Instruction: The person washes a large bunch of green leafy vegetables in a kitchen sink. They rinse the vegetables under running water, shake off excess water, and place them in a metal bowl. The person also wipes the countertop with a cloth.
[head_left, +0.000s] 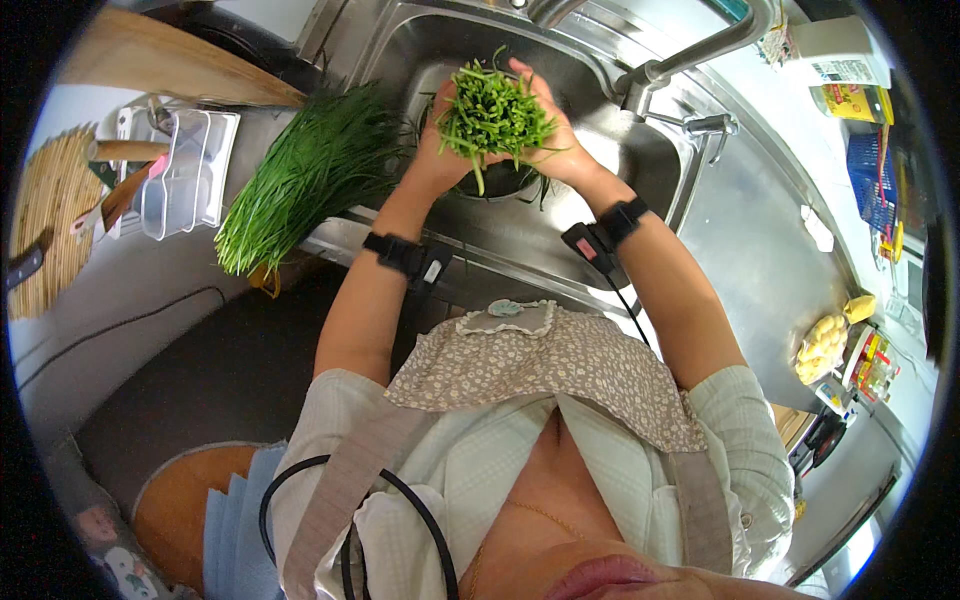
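Observation:
Both hands clasp one bundle of green chives (495, 116) over the steel sink, its cut ends facing up toward me. My left hand (442, 154) presses on the bundle's left side, and my right hand (559, 142) cups its right side, fingers partly behind it. Below the bundle, a round dark-looking bowl or pot (499, 184) stands in the sink, mostly hidden. A larger pile of long chives (307, 176) lies on the left edge of the sink, its pale ends toward me. Each wrist wears a black strap with a small device.
The steel faucet (637, 79) rises at the sink's upper right. A wire rack with clear plastic bins (176, 187) hangs at left, near a wooden board (180, 60). On the right counter are a bag of yellowish food (821, 349) and a blue plastic basket (870, 180).

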